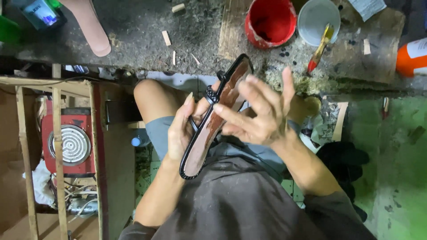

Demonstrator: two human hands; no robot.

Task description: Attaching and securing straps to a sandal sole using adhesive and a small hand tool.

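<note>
A sandal (pixel 209 129) with a black rim and a reddish-brown inner sole is held over my lap, tilted with its toe end pointing up and away. My left hand (pixel 181 129) grips its left edge, thumb raised beside a black braided strap (pixel 212 94). My right hand (pixel 260 113) rests on the right side of the sole with its fingers spread and pressing on the brown surface.
On the stained bench ahead stand a red tub (pixel 270 21), a grey cup (pixel 317 18) with a brush (pixel 321 45) leaning out, an orange bottle (pixel 411 57) and wood scraps. Someone's forearm (pixel 89 24) rests at upper left. A red electric hotplate (pixel 67 144) sits in a wooden rack left.
</note>
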